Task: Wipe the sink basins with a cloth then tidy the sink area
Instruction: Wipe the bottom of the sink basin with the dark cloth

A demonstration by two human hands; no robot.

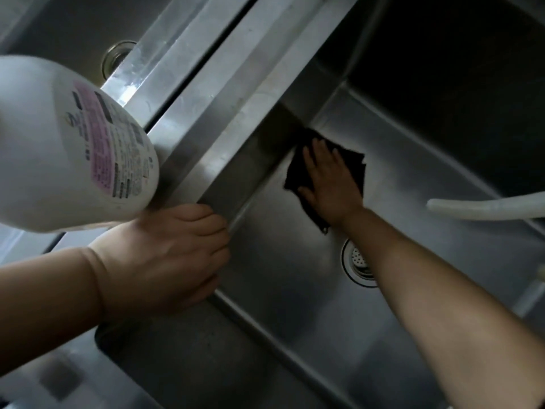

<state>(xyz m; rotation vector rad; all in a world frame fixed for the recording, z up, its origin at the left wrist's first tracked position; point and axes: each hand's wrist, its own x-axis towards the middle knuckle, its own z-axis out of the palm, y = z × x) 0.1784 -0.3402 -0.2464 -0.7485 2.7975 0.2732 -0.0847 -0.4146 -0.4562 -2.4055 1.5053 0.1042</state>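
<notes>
Straight, spread fingers [320, 149] of the right hand [330, 181] press flat on a dark cloth [352, 163], pinning it to the floor of the sink basin [427, 172] where the floor meets the wall at the hand's 11 o'clock. The left hand [165, 258] curls its fingers over the basin's rim [233, 143], gripping it as a brace. To wipe well, I judge the palm should keep even pressure and work the cloth into that corner seam, then sweep toward the drain [358, 262] at the hand's 5 o'clock. The cloth looks soft and folded, with ragged edges; the basin is brushed steel, smooth and dully reflective, with sharp square corners. A white plastic bottle [67, 143] with a pink label stands at the left hand's 10 o'clock, and a pale rounded hose [486, 206] lies at the right hand's 3 o'clock.
</notes>
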